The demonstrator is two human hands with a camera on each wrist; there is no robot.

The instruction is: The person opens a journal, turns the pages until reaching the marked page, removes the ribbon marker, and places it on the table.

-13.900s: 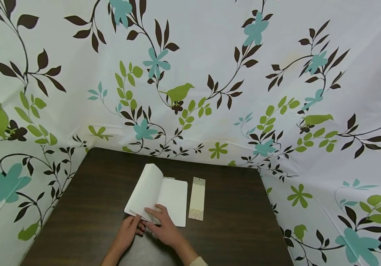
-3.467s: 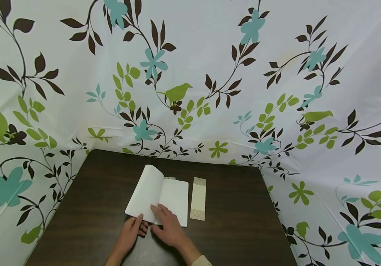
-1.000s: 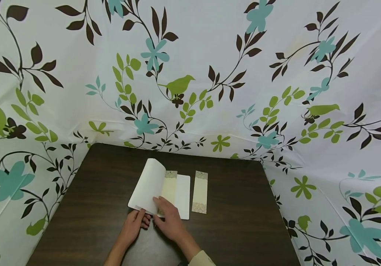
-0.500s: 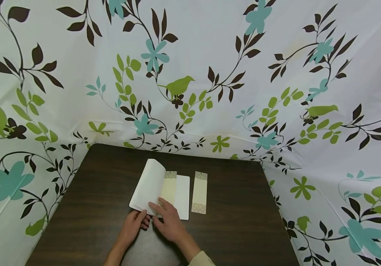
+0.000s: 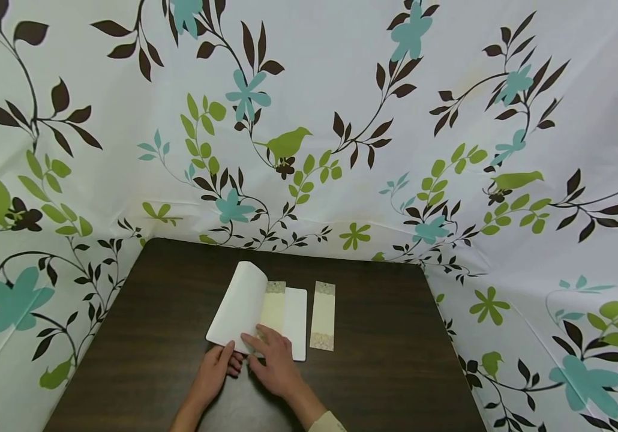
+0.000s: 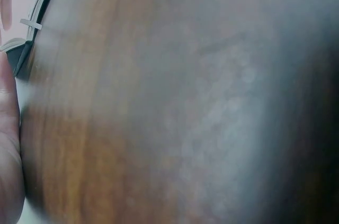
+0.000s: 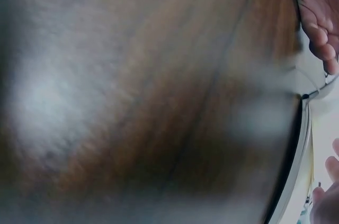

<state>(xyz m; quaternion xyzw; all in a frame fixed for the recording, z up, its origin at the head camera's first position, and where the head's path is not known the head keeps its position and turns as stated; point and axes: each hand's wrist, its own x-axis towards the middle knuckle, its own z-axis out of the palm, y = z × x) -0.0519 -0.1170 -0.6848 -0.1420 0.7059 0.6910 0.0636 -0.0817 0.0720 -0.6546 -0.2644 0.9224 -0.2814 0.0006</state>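
An open notebook (image 5: pixel 241 309) with white pages lies on the dark table, its left-hand pages arching up at the far end. In the left wrist view its dark cover edge (image 6: pixel 45 1) shows at upper left. My left hand (image 5: pixel 210 375) holds the notebook's near left edge, thumb on the page and fingers at or below the edge. My right hand (image 5: pixel 278 363) rests its fingertips near the gutter, apparently relaxed. A cream strip with patterned ends, like a bookmark (image 5: pixel 273 306), lies on the right-hand page, its lower end hidden by the right hand.
A second, matching bookmark (image 5: pixel 323 316) lies just right of the notebook on the brown table (image 5: pixel 390 348). Behind and beside the table hangs a white cloth (image 5: pixel 341 72) printed with leaves, flowers and birds. Both wrist views are mostly blurred table surface.
Since 3.5 s ago, a page has gone over to the left, uncovering the bookmark inside, whose top alone had shown. Over the last second the right fingertips have shifted slightly left; the left hand stays put.
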